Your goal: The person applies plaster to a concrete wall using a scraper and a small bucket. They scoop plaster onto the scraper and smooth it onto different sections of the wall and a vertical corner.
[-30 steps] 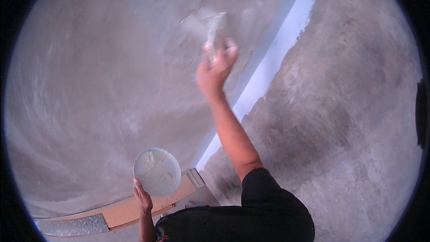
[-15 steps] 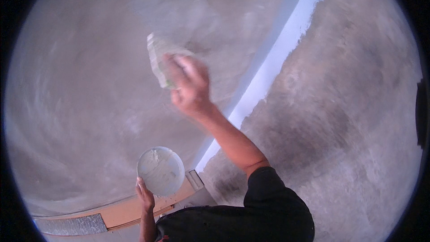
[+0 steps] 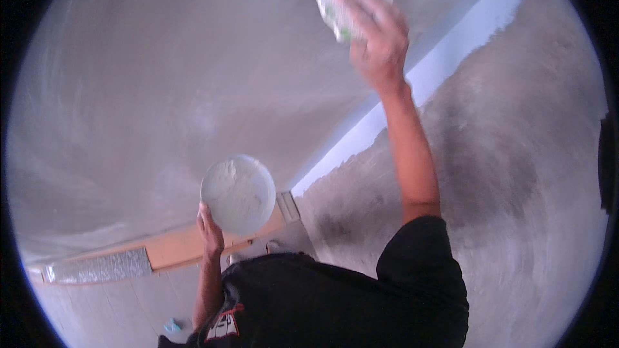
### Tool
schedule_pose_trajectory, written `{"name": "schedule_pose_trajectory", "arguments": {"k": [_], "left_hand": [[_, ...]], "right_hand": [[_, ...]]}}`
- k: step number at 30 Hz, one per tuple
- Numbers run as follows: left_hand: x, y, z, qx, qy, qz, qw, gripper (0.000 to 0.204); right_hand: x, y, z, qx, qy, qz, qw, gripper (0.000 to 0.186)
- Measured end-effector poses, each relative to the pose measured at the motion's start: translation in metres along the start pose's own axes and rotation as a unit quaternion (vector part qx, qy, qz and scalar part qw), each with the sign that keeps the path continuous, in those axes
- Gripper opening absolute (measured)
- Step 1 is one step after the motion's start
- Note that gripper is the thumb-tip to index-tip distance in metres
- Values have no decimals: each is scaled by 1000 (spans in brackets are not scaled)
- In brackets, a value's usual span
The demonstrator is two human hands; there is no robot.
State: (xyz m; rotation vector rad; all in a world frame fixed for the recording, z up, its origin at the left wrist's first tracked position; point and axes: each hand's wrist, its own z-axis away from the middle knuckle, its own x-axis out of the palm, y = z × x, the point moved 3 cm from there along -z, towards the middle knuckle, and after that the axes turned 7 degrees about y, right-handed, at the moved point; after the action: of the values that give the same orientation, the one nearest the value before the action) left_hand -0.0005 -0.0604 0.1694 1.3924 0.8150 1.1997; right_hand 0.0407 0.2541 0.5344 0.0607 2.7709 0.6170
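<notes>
Far out to the left of the left hand, and rising above it, spreads a smooth grey plastered surface (image 3: 122,135). Below and left of that hand lies a speckled grey panel (image 3: 100,267), meeting an orange-brown board (image 3: 177,248) that runs behind the hand. Lower down, near the left forearm, a small light-blue object (image 3: 173,325) rests on the floor (image 3: 109,309), too small to identify.

The left hand (image 3: 211,235) is closed on a round, pale dish (image 3: 265,196), its fingers at the lower left rim; how the palm sits underneath cannot be told. The dish lies just above and to the right of this hand, tilted so its inside shows, with whitish paste (image 3: 227,187) spread in it.

Below the right hand is a black sleeve (image 3: 419,245). The flat, whitish scraper (image 3: 329,3) lies up and left of the right hand (image 3: 383,38), which pinches it, fingers stretched over its face; the thumb's hold is hidden, and whether the scraper touches the surface cannot be told. A pale blue strip (image 3: 351,142) slants behind the right wrist. Right of that hand spreads a blotchy grey-brown surface (image 3: 516,116).
</notes>
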Motion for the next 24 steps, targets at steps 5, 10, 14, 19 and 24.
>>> {"name": "schedule_pose_trajectory", "arguments": {"k": [5, 10, 14, 19, 24], "left_hand": [[-10, -6, -2, -3, 15, -121, 992, 60], [-1, 14, 3, -43, -15, -49, 998, 64], [-1, 13, 5, -60, -8, -41, 997, 64], [5, 5, 2, -36, 11, 5, 999, 63], [0, -1, 4, -37, 33, -17, 999, 64]], "right_hand": [[7, -101, 142, 211, -145, -129, 958, 43], [4, -148, 209, 441, -10, -181, 879, 25], [14, -111, 199, 528, 72, -99, 841, 29], [62, -84, 186, 498, 128, -37, 857, 36], [90, -136, 170, 361, 73, -168, 914, 54]]}}
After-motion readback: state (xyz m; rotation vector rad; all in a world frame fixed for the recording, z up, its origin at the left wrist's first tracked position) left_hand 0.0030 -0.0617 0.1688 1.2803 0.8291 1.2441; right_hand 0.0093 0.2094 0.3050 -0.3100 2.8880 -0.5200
